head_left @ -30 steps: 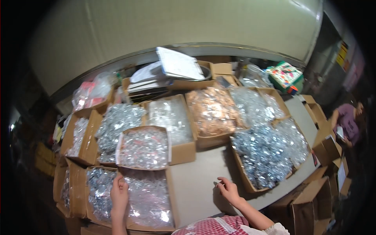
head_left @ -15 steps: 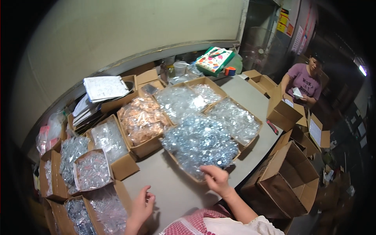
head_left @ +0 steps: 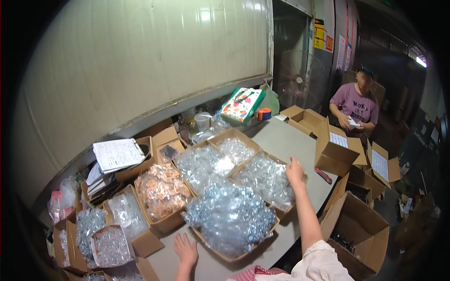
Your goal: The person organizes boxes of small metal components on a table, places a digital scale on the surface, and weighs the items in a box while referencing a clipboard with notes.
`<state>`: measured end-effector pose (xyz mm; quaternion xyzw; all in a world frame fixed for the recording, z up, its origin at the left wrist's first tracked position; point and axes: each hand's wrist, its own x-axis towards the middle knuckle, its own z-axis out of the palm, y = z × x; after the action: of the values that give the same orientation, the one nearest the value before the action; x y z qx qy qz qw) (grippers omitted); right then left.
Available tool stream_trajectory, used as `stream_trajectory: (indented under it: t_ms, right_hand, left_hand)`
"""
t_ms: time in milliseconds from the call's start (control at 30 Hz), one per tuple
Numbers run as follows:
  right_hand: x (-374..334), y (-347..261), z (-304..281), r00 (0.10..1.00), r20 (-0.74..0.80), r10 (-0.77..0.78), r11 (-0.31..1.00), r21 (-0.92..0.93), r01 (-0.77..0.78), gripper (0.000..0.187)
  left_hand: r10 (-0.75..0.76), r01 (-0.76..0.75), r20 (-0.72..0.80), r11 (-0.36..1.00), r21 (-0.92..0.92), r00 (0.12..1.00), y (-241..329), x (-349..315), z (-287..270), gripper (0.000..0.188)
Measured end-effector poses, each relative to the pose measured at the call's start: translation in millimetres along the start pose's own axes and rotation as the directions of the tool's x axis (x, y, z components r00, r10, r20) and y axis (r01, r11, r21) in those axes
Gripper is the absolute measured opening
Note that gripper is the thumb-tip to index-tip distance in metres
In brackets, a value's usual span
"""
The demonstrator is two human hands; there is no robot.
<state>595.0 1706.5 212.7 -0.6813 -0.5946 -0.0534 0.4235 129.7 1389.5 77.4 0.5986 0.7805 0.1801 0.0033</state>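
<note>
The left hand [head_left: 186, 253] is low over the desk [head_left: 286, 138], its fingers fanned wide, just left of a heap of blue-silver packets [head_left: 229, 218]. The right hand [head_left: 295, 172] is at the right edge of the clear packets [head_left: 262, 180], which sit in a carton beyond that heap, on the same desk. Its fingers are bent and close together; from this angle I cannot tell whether they hold anything or touch the packets.

A red cutter [head_left: 323, 176] lies on the desk to the right of that hand. Beyond the left hand is a pile of copper-coloured packets [head_left: 163, 189].

Writing appears in several places. A clipboard [head_left: 117, 155] carries a sheet with rows of dark handwriting, too small to make out. A printed white sheet [head_left: 338, 139] is on an open cardboard box [head_left: 333, 158], and another printed sheet [head_left: 379, 165] shows farther right; their lines blur. A yellow sign [head_left: 319, 36] with dark marks hangs near the doorway, with an orange-red sign [head_left: 329, 44] beside it. A co-worker [head_left: 361, 110] wears a purple shirt with dark lettering and handles something white [head_left: 353, 123].
</note>
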Motion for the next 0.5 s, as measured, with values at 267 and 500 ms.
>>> stream_trajectory:
  t_ms: [267, 500]
  right_hand:
    - [53, 29, 85, 0.786, 0.611, 0.093, 0.968, -0.24, 0.072, 0.05]
    - [20, 35, 41, 0.824, 0.542, 0.163, 0.958, -0.286, -0.001, 0.048]
  left_hand:
    - [-0.071, 0.072, 0.018, 0.997, -0.031, 0.997, 28, 7, -46, 0.059]
    - [-0.045, 0.046, 0.014, 0.996, -0.077, 0.999, 13, 13, -27, 0.05]
